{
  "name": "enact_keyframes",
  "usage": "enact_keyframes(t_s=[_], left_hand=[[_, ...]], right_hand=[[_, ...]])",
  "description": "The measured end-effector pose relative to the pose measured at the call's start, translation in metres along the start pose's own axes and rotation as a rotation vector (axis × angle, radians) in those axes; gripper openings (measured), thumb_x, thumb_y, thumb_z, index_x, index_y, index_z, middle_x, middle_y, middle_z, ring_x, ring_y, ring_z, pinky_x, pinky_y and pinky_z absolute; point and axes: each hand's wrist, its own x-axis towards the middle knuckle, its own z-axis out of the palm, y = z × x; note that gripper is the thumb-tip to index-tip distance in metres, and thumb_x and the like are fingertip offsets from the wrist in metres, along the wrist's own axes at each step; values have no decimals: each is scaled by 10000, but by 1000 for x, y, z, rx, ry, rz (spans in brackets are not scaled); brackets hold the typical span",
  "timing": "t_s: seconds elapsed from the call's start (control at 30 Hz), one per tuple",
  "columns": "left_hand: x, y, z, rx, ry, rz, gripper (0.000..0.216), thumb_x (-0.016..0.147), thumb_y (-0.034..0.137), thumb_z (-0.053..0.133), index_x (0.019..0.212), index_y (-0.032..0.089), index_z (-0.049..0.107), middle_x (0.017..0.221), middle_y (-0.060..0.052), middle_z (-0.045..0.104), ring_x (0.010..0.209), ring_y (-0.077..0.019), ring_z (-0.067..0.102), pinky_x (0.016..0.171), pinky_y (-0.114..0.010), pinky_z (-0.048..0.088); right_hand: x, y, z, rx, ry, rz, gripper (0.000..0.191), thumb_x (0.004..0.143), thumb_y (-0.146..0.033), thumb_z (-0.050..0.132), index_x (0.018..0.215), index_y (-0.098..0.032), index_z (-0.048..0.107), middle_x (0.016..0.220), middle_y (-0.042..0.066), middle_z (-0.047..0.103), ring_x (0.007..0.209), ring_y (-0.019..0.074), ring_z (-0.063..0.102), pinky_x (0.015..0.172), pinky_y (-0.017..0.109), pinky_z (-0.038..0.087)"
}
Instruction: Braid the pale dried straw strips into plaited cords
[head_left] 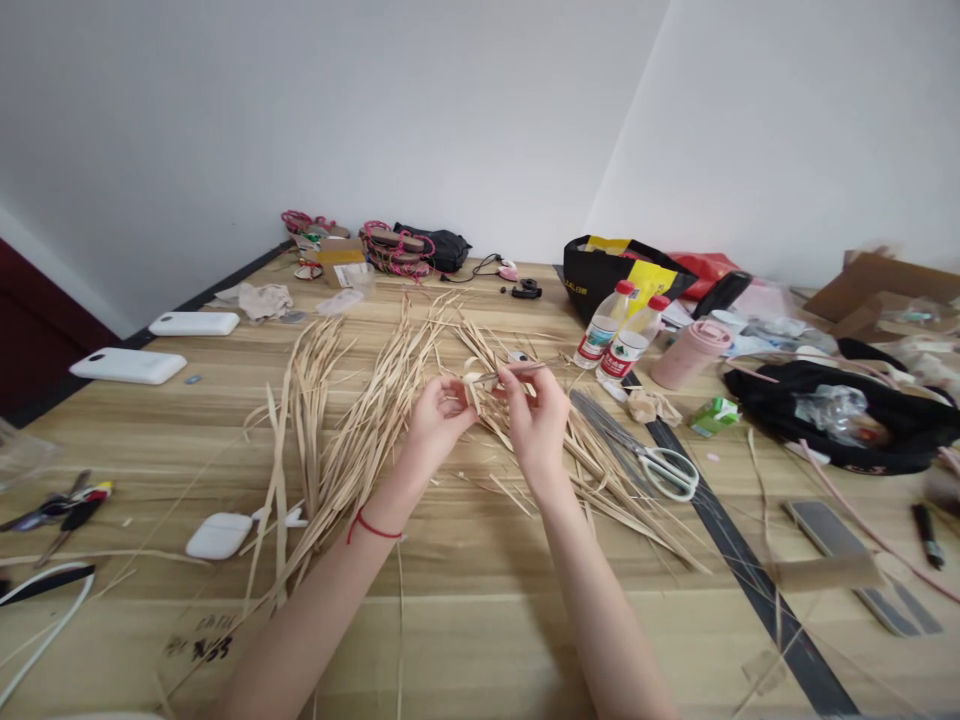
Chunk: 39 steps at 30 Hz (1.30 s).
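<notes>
My left hand (441, 410), with a red cord on its wrist, pinches a small pale piece of straw work (472, 392) above the middle of the table. Close beside it, my right hand (541, 420) is closed on a thin grey metal tool (525, 369), whose tip points left at the straw piece. Whether the tool is tweezers or a needle is too small to tell. Loose bundles of dry straw strips (367, 415) lie under and around both hands. More strips (600, 465) spread to the right, near white-handled scissors (671, 473).
Two water bottles (625, 345), a pink cup (691, 353) and a black-yellow bag (607, 275) stand at the back right. White power banks (127, 366) and an earphone case (219, 536) lie on the left. A black bag (787, 410) sits at the right.
</notes>
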Motion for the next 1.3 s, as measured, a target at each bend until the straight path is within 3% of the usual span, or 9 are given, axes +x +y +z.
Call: enact_keyframes(t_s=[0.23,0.4,0.53,0.67,0.83,0.93,1.03,1.2,1.3], left_hand=[[-12,10,-1,535,-115,220,104,728,87,550,765,176,512,754,-3,589,695,-143,602,666,-288,495],[-20,9,4,613,-244,271,99,801,105,531,833,198,527,784,-11,632,683,-156,623,646,-284,484],[-27,16,11,734,-138,320,128,839,231,573,941,208,500,698,5,602,570,-162,584,508,-265,406],[-34,28,14,917,-43,412,123,922,294,441,879,193,498,645,-1,551,514,-149,526,473,-260,331],[-36,37,14,1055,-22,535,206,941,259,372,861,177,544,818,-73,582,727,-192,562,629,-303,423],[-36,44,11,1120,8,634,189,906,289,454,915,177,606,1037,-135,549,955,-265,514,813,-414,430],[-33,52,2,1099,39,666,165,852,332,557,917,216,655,1168,-124,520,1081,-299,443,920,-491,382],[-20,64,-26,968,-171,634,151,831,337,602,941,275,683,1146,-38,621,1219,-276,399,1048,-532,293],[-12,63,-37,823,-241,608,110,824,302,615,907,251,667,1104,-40,652,1166,-242,491,1028,-487,359]], right_hand=[[2,3,1,60,50,33,186,839,-373,563,808,-191,583,831,51,642,731,166,624,634,301,566],[4,6,-1,99,69,73,203,834,-397,566,844,-195,575,840,49,632,738,164,622,647,309,573],[6,9,-3,112,71,80,217,827,-409,573,845,-193,570,853,53,627,733,164,629,648,315,576],[5,10,-3,79,71,46,205,835,-403,562,850,-199,568,849,56,634,741,170,631,650,319,576],[3,7,-2,25,17,-7,173,852,-370,545,837,-202,586,858,56,645,762,177,637,659,320,573],[2,5,-3,23,-30,-11,158,850,-351,551,832,-202,598,859,56,648,782,180,640,669,318,575],[3,5,-3,64,-86,14,166,841,-363,563,834,-204,607,873,55,650,809,182,641,673,317,582],[6,7,-3,159,-156,55,192,813,-393,594,825,-203,611,863,34,644,781,164,642,678,321,600],[6,7,-3,179,-203,71,197,804,-397,607,817,-201,618,834,25,637,757,157,637,675,320,606]])
